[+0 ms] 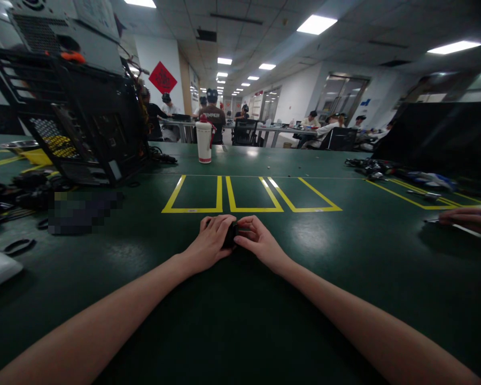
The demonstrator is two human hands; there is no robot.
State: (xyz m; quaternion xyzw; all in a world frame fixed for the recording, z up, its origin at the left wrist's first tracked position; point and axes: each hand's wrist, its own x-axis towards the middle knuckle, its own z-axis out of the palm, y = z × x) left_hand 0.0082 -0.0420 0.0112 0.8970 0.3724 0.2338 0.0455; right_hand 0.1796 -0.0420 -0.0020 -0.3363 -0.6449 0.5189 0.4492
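Observation:
Between my hands, just in front of the yellow taped outlines, is a small black object (230, 235) whose kind I cannot make out. My left hand (213, 235) wraps over it from the left and hides most of it. From the other side my right hand (258, 240) meets its right edge, thumb and fingertips drawn together around that edge. Both hands rest low over the green tabletop (240, 315).
Yellow tape outlines (252, 210) mark the table ahead. A white bottle (204, 140) stands behind them. An opened computer case (96, 123) rises at left, near cables. A white object (0, 270) lies left; another person's hand (468, 219) is at right.

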